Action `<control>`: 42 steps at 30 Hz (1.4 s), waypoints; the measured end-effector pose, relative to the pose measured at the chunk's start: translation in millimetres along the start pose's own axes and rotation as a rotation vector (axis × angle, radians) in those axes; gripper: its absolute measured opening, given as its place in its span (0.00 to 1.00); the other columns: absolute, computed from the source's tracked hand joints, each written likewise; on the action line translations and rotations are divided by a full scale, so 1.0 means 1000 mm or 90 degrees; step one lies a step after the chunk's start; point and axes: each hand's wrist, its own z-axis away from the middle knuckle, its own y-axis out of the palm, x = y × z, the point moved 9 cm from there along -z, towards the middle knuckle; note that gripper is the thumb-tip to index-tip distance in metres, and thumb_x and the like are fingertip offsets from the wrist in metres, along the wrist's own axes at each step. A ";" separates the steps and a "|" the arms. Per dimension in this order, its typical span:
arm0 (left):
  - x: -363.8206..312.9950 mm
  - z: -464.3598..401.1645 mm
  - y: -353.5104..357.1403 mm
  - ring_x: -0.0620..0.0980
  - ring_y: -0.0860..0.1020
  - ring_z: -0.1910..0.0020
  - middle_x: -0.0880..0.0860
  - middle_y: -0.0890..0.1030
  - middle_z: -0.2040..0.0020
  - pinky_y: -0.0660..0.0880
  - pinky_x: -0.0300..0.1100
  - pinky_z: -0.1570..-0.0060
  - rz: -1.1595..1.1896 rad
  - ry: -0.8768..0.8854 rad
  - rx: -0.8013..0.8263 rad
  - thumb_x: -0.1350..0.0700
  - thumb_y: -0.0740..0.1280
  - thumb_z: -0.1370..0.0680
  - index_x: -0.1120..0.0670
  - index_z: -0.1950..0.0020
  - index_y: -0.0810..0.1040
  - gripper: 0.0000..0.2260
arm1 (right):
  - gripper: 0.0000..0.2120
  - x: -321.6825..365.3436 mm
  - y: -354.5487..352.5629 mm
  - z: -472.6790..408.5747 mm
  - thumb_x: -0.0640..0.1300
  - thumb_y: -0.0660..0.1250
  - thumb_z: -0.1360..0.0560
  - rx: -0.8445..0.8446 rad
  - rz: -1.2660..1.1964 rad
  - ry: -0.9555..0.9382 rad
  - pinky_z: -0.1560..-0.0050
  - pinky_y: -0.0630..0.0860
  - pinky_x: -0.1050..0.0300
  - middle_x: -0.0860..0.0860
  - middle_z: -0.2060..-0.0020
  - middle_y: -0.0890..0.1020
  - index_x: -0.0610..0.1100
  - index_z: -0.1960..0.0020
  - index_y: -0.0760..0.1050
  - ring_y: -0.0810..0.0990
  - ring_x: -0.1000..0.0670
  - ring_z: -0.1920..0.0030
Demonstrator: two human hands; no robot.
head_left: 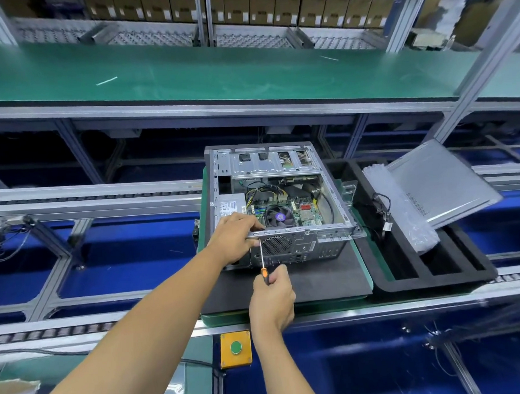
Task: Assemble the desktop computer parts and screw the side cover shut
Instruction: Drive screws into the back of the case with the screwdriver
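While the open computer case [278,202] lies on the desk's dark mat [301,281], its rear edge is steadied by the left hand [235,235] – fingers curled over it – so the screwdriver [263,265], pinched in the right hand [272,300], meets a rear screw squarely.

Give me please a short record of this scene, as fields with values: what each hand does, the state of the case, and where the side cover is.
left hand: left hand grips the near top edge of the computer case
right hand: right hand holds the screwdriver, tip at the case's rear edge
case state: open, motherboard and fan visible
side cover: side cover off, leaning on the black foam tray, right of the case
support: dark mat
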 end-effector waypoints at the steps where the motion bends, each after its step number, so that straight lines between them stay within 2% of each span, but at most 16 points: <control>1: 0.000 0.000 0.001 0.45 0.68 0.34 0.43 0.76 0.39 0.57 0.43 0.32 0.000 0.000 0.001 0.49 0.75 0.24 0.42 0.37 0.76 0.17 | 0.12 -0.005 0.005 -0.002 0.43 0.66 0.24 0.028 -0.015 0.019 0.72 0.64 0.57 0.52 0.71 0.78 0.48 0.61 0.64 0.76 0.49 0.71; 3: 0.001 0.000 0.000 0.45 0.68 0.34 0.43 0.76 0.38 0.57 0.43 0.31 0.004 -0.001 -0.001 0.49 0.74 0.24 0.42 0.38 0.76 0.17 | 0.10 -0.020 0.028 -0.002 0.39 0.66 0.22 0.171 -0.277 0.178 0.77 0.65 0.60 0.50 0.72 0.79 0.45 0.61 0.69 0.73 0.49 0.76; 5: 0.000 0.001 0.001 0.45 0.68 0.33 0.43 0.76 0.38 0.57 0.43 0.32 0.003 0.004 0.002 0.49 0.74 0.24 0.42 0.37 0.76 0.17 | 0.09 -0.024 0.052 0.014 0.36 0.65 0.21 0.339 -0.561 0.398 0.83 0.58 0.64 0.49 0.73 0.75 0.43 0.59 0.70 0.66 0.54 0.80; 7: 0.000 0.001 0.000 0.44 0.68 0.33 0.43 0.77 0.38 0.57 0.42 0.33 0.003 0.007 -0.004 0.49 0.74 0.24 0.43 0.37 0.76 0.17 | 0.07 -0.021 0.057 0.023 0.37 0.65 0.21 0.405 -0.667 0.487 0.85 0.56 0.65 0.49 0.72 0.73 0.42 0.58 0.71 0.64 0.56 0.81; 10: -0.001 0.001 -0.002 0.44 0.68 0.34 0.43 0.76 0.39 0.57 0.42 0.33 0.006 0.003 -0.005 0.49 0.74 0.24 0.42 0.38 0.76 0.17 | 0.03 -0.022 0.047 0.018 0.37 0.66 0.22 0.399 -0.585 0.429 0.83 0.58 0.65 0.47 0.70 0.79 0.41 0.55 0.73 0.71 0.54 0.78; 12: -0.001 0.002 -0.002 0.44 0.68 0.34 0.42 0.76 0.39 0.56 0.41 0.33 0.004 0.000 -0.001 0.48 0.74 0.24 0.42 0.38 0.76 0.17 | 0.06 -0.026 0.031 0.005 0.41 0.66 0.21 0.301 -0.412 0.311 0.80 0.64 0.62 0.48 0.68 0.85 0.40 0.56 0.77 0.78 0.51 0.75; 14: 0.000 0.002 -0.001 0.44 0.68 0.34 0.43 0.76 0.38 0.57 0.42 0.32 0.002 -0.004 0.004 0.48 0.75 0.24 0.41 0.37 0.76 0.17 | 0.09 -0.019 0.006 -0.007 0.48 0.66 0.21 0.150 -0.194 0.156 0.72 0.73 0.58 0.51 0.70 0.85 0.46 0.58 0.78 0.81 0.50 0.73; 16: 0.000 0.002 -0.001 0.45 0.68 0.33 0.44 0.76 0.37 0.59 0.44 0.31 -0.005 -0.006 0.010 0.48 0.75 0.24 0.42 0.37 0.75 0.18 | 0.05 -0.001 -0.010 -0.010 0.51 0.66 0.21 0.059 0.016 -0.006 0.67 0.75 0.54 0.53 0.70 0.82 0.51 0.53 0.72 0.80 0.48 0.68; 18: 0.000 0.002 0.000 0.46 0.68 0.33 0.44 0.77 0.37 0.59 0.44 0.32 -0.009 -0.004 0.010 0.48 0.75 0.25 0.43 0.37 0.76 0.18 | 0.10 0.014 -0.007 -0.007 0.49 0.67 0.21 0.047 0.139 -0.126 0.66 0.68 0.53 0.55 0.66 0.80 0.51 0.48 0.65 0.81 0.45 0.64; 20: 0.000 0.001 0.000 0.46 0.69 0.33 0.44 0.77 0.38 0.59 0.43 0.33 -0.010 0.000 0.007 0.48 0.75 0.25 0.43 0.37 0.76 0.18 | 0.09 0.016 -0.003 -0.006 0.44 0.67 0.21 0.067 0.089 -0.142 0.70 0.68 0.52 0.54 0.68 0.78 0.48 0.51 0.65 0.81 0.48 0.67; 22: 0.000 0.001 0.001 0.46 0.68 0.33 0.44 0.77 0.37 0.59 0.44 0.33 -0.014 0.001 0.010 0.48 0.75 0.24 0.43 0.37 0.76 0.18 | 0.06 -0.004 0.008 -0.014 0.39 0.66 0.21 0.139 -0.175 0.039 0.78 0.66 0.57 0.52 0.73 0.77 0.43 0.54 0.70 0.73 0.53 0.77; 24: 0.001 0.000 0.002 0.46 0.68 0.33 0.44 0.76 0.37 0.60 0.44 0.32 -0.016 -0.006 0.013 0.48 0.74 0.24 0.42 0.37 0.75 0.17 | 0.05 -0.022 0.033 -0.007 0.36 0.65 0.21 0.275 -0.442 0.286 0.82 0.56 0.62 0.49 0.76 0.75 0.41 0.55 0.71 0.63 0.53 0.81; 27: 0.001 0.000 0.002 0.46 0.69 0.34 0.44 0.77 0.38 0.59 0.44 0.32 -0.014 -0.007 0.011 0.48 0.75 0.25 0.42 0.37 0.75 0.17 | 0.06 -0.024 0.046 0.003 0.35 0.63 0.21 0.392 -0.594 0.426 0.84 0.54 0.65 0.49 0.75 0.72 0.43 0.54 0.69 0.60 0.55 0.82; 31: 0.000 0.000 0.002 0.45 0.69 0.34 0.43 0.77 0.37 0.59 0.44 0.33 -0.018 -0.008 0.014 0.48 0.75 0.25 0.42 0.37 0.76 0.18 | 0.04 -0.022 0.045 0.006 0.35 0.64 0.21 0.404 -0.564 0.403 0.82 0.54 0.65 0.48 0.73 0.73 0.42 0.53 0.71 0.61 0.54 0.81; 37: -0.005 0.001 -0.001 0.48 0.68 0.35 0.44 0.75 0.40 0.59 0.46 0.36 -0.018 -0.033 0.072 0.47 0.71 0.24 0.43 0.37 0.76 0.16 | 0.04 -0.014 0.004 -0.013 0.37 0.64 0.20 0.316 -0.374 0.231 0.79 0.57 0.62 0.47 0.75 0.74 0.39 0.55 0.73 0.63 0.52 0.80; 42: -0.014 0.001 -0.010 0.51 0.72 0.39 0.45 0.80 0.45 0.64 0.47 0.40 0.083 -0.085 0.078 0.46 0.65 0.21 0.47 0.46 0.80 0.08 | 0.08 0.010 -0.042 -0.046 0.38 0.62 0.18 0.295 -0.357 0.135 0.79 0.58 0.63 0.45 0.75 0.74 0.39 0.56 0.71 0.63 0.53 0.81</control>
